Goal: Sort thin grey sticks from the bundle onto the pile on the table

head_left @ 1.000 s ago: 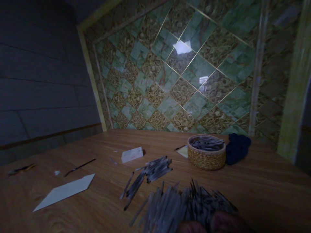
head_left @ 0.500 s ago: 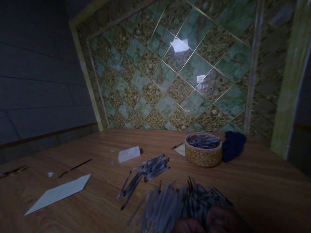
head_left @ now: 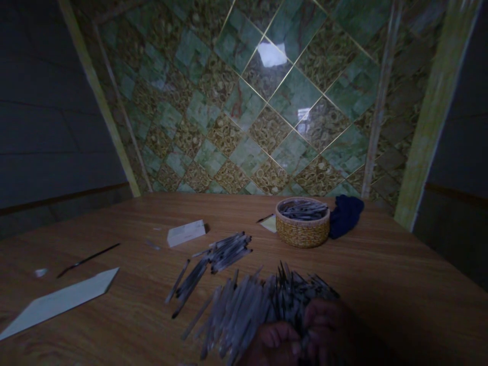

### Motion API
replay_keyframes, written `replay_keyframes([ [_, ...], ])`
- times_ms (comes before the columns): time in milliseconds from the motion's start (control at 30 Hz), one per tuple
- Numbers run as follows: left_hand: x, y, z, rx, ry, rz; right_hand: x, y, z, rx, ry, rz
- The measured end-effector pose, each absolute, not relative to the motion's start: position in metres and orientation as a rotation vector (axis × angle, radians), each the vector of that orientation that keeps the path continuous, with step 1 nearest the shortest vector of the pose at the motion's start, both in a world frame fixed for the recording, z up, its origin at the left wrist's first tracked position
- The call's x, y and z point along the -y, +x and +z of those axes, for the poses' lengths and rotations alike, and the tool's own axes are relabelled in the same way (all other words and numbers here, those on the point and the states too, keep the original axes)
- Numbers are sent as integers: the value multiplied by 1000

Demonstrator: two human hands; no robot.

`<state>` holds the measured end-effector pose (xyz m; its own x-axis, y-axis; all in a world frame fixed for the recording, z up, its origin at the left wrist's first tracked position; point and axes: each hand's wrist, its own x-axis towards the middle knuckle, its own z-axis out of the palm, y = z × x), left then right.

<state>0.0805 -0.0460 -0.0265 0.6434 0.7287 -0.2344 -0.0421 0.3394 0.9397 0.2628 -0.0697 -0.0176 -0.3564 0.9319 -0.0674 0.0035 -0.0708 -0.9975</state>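
Note:
My left hand (head_left: pixel 275 341) and my right hand (head_left: pixel 328 323) are close together at the bottom of the head view, in deep shadow. Both have curled fingers, pinched towards each other; whatever is between the fingertips is too dark to make out. Right behind them lies a wide loose pile of slim, pale grey, see-through sticks (head_left: pixel 238 310). Darker pointed sticks (head_left: pixel 292 290) make up its right side, and my right hand is against their near edge. Farther off is a smaller bunch of grey sticks with dark ends (head_left: pixel 229 251).
A round woven basket (head_left: pixel 303 235) full of similar sticks stands at the back right, beside dark blue cloth (head_left: pixel 346 216). Leftward lie a white box (head_left: pixel 186 233), a thin dark stick (head_left: pixel 89 259) and a pale flat card (head_left: pixel 63 304). A tiled wall (head_left: pixel 244 127) rises behind the table.
The view has shifted, so the table things appear farther left and slightly higher. More of both hands shows now, and they stay close together by the pile.

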Motion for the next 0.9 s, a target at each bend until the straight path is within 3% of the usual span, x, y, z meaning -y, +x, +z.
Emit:
replay_keyframes([
  [600, 47, 79, -24, -737, 1167, 544, 70, 260, -17, 1471, -1217, 1402],
  [900, 41, 58, 2, -825, 1276, 577, 69, 318, 32, 1178, -1306, 1101],
])
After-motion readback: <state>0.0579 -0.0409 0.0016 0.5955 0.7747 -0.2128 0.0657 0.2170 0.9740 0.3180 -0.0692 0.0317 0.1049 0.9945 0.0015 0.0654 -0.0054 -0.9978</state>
